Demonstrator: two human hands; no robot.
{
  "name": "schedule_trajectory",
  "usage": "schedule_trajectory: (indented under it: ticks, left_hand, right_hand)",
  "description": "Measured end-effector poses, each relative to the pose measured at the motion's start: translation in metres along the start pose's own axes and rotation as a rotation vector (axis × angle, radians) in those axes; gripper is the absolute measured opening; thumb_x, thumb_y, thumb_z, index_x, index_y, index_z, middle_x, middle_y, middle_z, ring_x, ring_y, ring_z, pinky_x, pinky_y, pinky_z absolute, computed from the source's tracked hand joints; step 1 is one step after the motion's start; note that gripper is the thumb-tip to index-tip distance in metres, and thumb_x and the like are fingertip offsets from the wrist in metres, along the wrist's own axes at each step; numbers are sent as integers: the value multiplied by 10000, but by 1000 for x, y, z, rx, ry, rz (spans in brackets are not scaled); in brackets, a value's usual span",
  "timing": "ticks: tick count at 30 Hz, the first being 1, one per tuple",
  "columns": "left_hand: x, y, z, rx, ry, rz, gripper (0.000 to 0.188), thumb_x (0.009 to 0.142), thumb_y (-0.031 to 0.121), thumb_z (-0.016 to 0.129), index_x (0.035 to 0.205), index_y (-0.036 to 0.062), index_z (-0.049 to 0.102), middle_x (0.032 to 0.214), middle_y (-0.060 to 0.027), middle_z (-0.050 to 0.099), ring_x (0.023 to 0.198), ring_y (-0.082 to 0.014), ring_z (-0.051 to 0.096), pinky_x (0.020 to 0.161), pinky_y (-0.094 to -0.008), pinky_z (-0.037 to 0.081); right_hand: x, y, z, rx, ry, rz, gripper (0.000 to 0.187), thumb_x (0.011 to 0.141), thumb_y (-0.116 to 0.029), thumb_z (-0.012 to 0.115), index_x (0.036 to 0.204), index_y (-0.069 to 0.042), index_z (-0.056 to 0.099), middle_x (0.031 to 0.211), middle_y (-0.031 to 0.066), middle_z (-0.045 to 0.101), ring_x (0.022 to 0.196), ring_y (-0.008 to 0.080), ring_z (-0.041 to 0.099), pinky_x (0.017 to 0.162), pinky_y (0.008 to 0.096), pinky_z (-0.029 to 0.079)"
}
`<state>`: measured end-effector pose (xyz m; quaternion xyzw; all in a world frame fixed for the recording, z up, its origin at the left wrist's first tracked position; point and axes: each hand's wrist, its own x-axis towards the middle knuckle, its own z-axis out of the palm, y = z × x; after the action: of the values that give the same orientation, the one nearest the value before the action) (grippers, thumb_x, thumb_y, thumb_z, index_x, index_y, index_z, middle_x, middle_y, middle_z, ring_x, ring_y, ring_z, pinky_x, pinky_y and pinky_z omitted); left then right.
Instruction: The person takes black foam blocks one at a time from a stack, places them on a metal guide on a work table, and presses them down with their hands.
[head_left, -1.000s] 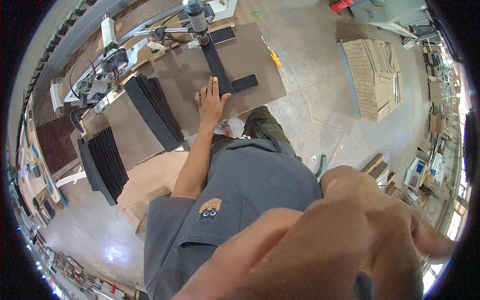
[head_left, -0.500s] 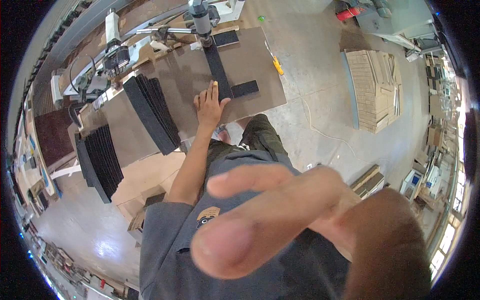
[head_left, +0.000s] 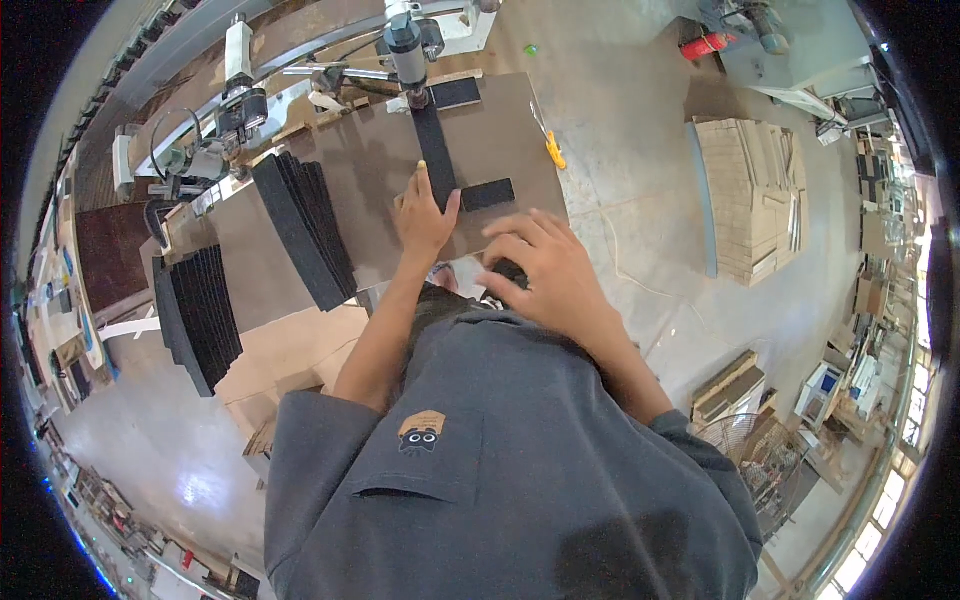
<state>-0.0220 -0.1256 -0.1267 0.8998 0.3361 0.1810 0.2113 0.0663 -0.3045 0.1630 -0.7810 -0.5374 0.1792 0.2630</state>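
Observation:
A long black strip (head_left: 433, 150) lies on the brown board (head_left: 350, 155) of the workbench, its far end under a grey machine head (head_left: 405, 50). My left hand (head_left: 425, 225) rests against the strip's left side and near end, thumb and forefinger spread. Close by on the right lies a short black piece (head_left: 489, 195), set crosswise. My right hand (head_left: 548, 265) hovers by the board's front edge with fingers apart and loosely curled, slightly blurred. Nothing shows in it. Another short black piece (head_left: 456, 93) sits beside the machine head.
Fanned black strips (head_left: 305, 230) lie left of my left hand, with another stack (head_left: 200, 310) farther left. A second machine head (head_left: 240, 105) stands at the back left. A yellow cutter (head_left: 555, 150) is at the board's right edge. Stacked cardboard (head_left: 750, 200) stands on the floor.
My right hand has moved from close in front of the camera down to the board's front edge. The left hand stays at the strip.

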Motion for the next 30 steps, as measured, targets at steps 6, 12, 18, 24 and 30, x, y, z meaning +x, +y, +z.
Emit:
schedule_trajectory:
  ticks: [6, 12, 18, 24, 30]
  left_hand:
    - [46, 36, 9, 136, -42, -160, 842, 1005, 421, 744, 1648, -12, 416, 1503, -313, 580, 1053, -411, 771, 912, -495, 612]
    - [42, 25, 10, 245, -72, -96, 772, 996, 346, 736, 1645, 40, 451, 1543, -332, 553, 935, -393, 790, 890, -479, 623]
    - [48, 43, 31, 206, -65, -61, 711, 974, 304, 745, 1611, 76, 527, 1541, -332, 555, 941, -403, 781, 883, -477, 620]
    - [35, 30, -3, 199, -51, -147, 702, 951, 279, 745, 1597, 83, 553, 1512, -296, 577, 944, -423, 768, 869, -499, 622]
    - [-32, 32, -75, 53, -78, -194, 727, 921, 310, 755, 1600, 132, 562, 1544, -226, 577, 993, -448, 753, 888, -536, 616]
  right_hand:
    - [-61, 122, 74, -106, -151, 270, 446, 946, -423, 816, 1239, -97, 737, 1398, 129, 693, 1300, 375, 646, 1174, 520, 479]
    - [-57, 171, 114, -131, -30, 456, 941, 897, -506, 858, 1623, -36, 488, 1696, 250, 405, 1525, 498, 420, 1267, 575, 380]
    - [-48, 238, 156, -238, 55, 626, 1316, 807, -646, 889, 1787, -99, 203, 1814, 298, 176, 1649, 535, 225, 1329, 641, 237]
    - [-43, 250, 183, -155, 4, 652, 1449, 758, -786, 860, 1819, -179, 82, 1856, 275, 25, 1675, 540, 146, 1344, 659, 171]
    - [-49, 261, 185, -111, 7, 646, 1495, 730, -840, 851, 1820, -191, 60, 1831, 325, 70, 1668, 532, 170, 1330, 647, 181]
